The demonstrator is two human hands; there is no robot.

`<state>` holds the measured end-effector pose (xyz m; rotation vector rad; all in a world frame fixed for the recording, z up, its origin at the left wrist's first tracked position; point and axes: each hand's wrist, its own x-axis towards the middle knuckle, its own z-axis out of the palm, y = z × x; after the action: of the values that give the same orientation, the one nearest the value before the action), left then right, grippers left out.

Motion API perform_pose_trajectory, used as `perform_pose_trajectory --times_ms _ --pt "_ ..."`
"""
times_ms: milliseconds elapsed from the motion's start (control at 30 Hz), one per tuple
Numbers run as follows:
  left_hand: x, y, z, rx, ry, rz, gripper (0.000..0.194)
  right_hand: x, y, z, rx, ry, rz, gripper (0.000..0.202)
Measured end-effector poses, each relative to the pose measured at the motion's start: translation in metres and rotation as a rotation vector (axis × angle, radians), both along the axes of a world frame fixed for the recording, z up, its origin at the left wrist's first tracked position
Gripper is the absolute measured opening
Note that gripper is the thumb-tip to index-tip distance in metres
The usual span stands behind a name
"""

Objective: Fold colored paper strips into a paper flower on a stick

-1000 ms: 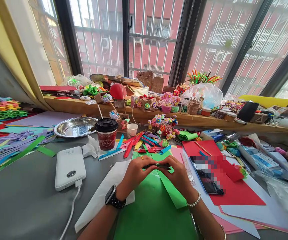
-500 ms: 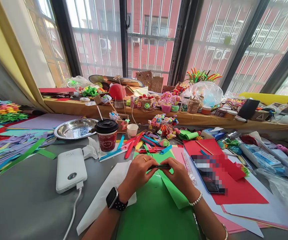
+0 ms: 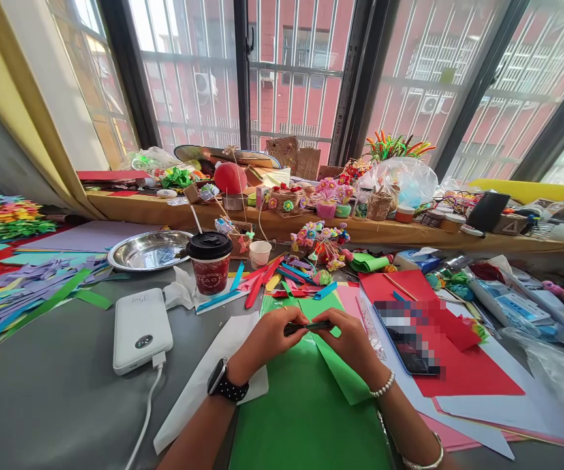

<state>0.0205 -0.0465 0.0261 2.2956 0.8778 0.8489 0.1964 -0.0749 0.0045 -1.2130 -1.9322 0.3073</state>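
Note:
Between my two hands is a small, thin dark object, held level above the green sheets. My left hand (image 3: 273, 333) pinches its left end, and my right hand (image 3: 345, 334) pinches its right end. The fingertips nearly meet at the middle. What the dark object (image 3: 311, 326) is, I cannot make out. Beneath the hands lies green paper (image 3: 311, 424), with a loose green sheet (image 3: 343, 372) slanting across it on the right. White paper (image 3: 213, 365) pokes out under my left forearm.
On the left are a white power bank (image 3: 142, 329) with a cable, a lidded cup (image 3: 210, 264) and a metal plate (image 3: 149, 251). Coloured paper strips (image 3: 262, 284) lie beyond the hands. To the right are a phone (image 3: 407, 339) and red paper (image 3: 478, 372).
My left hand's fingers have shifted slightly along the dark object, and more of its left end shows. My right hand has hardly moved.

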Motion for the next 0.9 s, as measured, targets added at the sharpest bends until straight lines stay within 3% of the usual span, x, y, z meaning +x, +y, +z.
perform_pose_trajectory --times_ms 167,267,400,533,700,900 --pt "0.000 0.002 -0.001 -0.042 -0.034 -0.002 0.013 -0.001 0.001 0.000 -0.006 0.028 -0.009 0.008" --pt "0.001 0.004 -0.003 -0.123 -0.159 -0.004 0.019 0.000 0.003 0.000 -0.012 0.120 -0.034 0.009" --pt "0.004 0.008 -0.006 -0.401 -0.390 0.075 0.039 0.002 0.004 0.002 -0.022 0.242 -0.089 0.012" --pt "0.005 0.011 -0.008 -0.675 -0.503 0.118 0.037 0.002 0.003 0.004 -0.074 0.307 -0.068 0.017" --pt "0.006 0.012 -0.008 -0.639 -0.557 0.183 0.036 0.004 0.006 0.002 -0.198 0.474 -0.023 0.035" --pt "0.008 0.012 -0.011 -0.724 -0.653 0.144 0.035 0.006 0.009 0.001 -0.308 0.673 0.026 0.026"
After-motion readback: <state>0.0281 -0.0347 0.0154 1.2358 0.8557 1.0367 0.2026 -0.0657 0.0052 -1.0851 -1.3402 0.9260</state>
